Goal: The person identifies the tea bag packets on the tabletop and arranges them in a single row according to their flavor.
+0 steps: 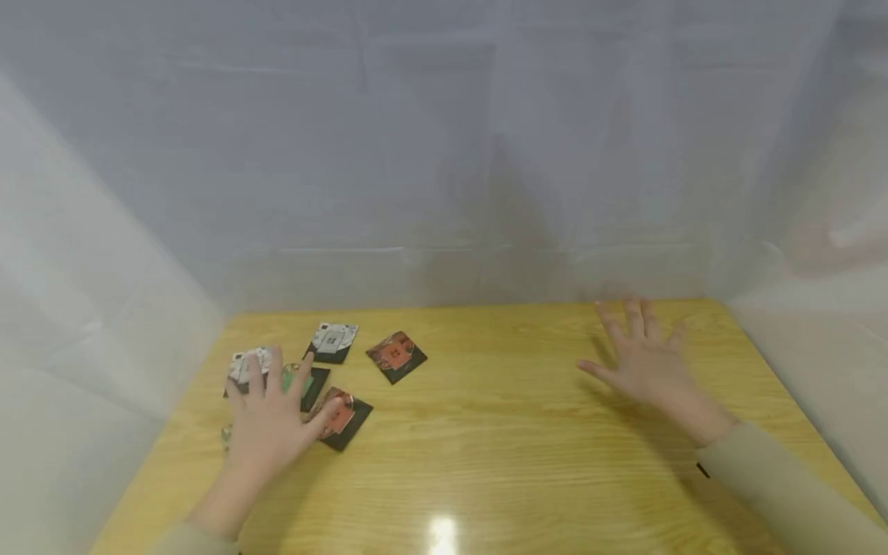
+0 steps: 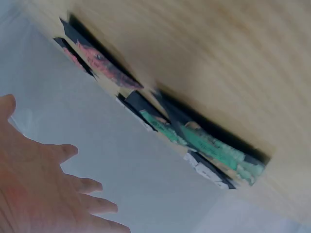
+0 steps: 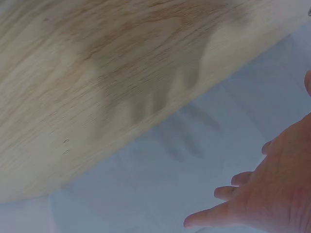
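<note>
My left hand (image 1: 269, 428), fingers straight and spread, hovers above several small flat square packets at the table's left side and holds nothing. Under or near its fingers lie a white-and-black packet (image 1: 239, 367), a green-and-black packet (image 1: 316, 387) and a red-and-black packet (image 1: 354, 422). Another green packet (image 2: 214, 145) lies nearest in the left wrist view; in the head view the hand mostly covers it. Farther back are a second white packet (image 1: 334, 341) and a second red one (image 1: 398, 356). Over the right side, my right hand (image 1: 648, 366) is spread with nothing in it.
The yellow wood-grain table (image 1: 486, 416) has rounded back corners. Pale sheeting (image 1: 444, 154) hangs behind it and along both sides. A bright light reflection (image 1: 442, 532) shows at the front edge of the view.
</note>
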Demonstrator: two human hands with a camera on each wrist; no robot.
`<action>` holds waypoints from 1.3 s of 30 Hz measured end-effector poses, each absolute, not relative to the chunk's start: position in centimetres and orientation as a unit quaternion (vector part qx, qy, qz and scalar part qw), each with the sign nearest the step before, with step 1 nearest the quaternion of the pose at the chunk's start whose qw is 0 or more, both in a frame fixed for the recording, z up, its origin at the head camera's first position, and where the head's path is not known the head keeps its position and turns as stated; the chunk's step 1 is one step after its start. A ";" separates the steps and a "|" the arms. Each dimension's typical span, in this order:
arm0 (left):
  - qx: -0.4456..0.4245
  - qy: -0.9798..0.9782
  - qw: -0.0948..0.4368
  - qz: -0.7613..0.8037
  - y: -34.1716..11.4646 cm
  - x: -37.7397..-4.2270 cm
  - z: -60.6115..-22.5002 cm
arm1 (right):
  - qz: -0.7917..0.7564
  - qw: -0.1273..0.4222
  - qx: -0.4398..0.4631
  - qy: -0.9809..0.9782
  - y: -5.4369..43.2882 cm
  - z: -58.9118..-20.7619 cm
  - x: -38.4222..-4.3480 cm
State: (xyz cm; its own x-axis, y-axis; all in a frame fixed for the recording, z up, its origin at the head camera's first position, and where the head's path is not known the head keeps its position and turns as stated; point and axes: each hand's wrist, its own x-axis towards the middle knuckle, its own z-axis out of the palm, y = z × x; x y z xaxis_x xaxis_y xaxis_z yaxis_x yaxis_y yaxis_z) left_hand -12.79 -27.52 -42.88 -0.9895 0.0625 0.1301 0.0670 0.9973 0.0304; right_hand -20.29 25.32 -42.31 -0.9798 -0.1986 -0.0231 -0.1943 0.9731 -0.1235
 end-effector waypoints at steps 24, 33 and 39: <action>-0.075 -0.995 0.041 -0.047 -25.4 -9.7 -46.0 | -0.064 -0.014 -0.200 0.978 16.7 -43.8 -23.1; -0.099 -0.994 0.029 -0.042 -24.4 -9.1 -46.7 | -0.043 -0.017 -0.237 0.970 12.9 -44.5 -23.0; -0.119 -0.992 0.024 -0.043 -23.7 -8.6 -46.4 | -0.033 -0.017 -0.266 0.963 10.8 -44.7 -22.6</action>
State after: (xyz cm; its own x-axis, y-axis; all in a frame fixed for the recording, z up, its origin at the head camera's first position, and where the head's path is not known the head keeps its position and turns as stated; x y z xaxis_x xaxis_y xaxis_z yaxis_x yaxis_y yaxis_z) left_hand -8.64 -23.66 -46.39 -0.9707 0.2334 0.0569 0.2375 0.9680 0.0805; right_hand -22.60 10.75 -44.66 -0.8583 -0.5108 0.0498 -0.5130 0.8566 -0.0548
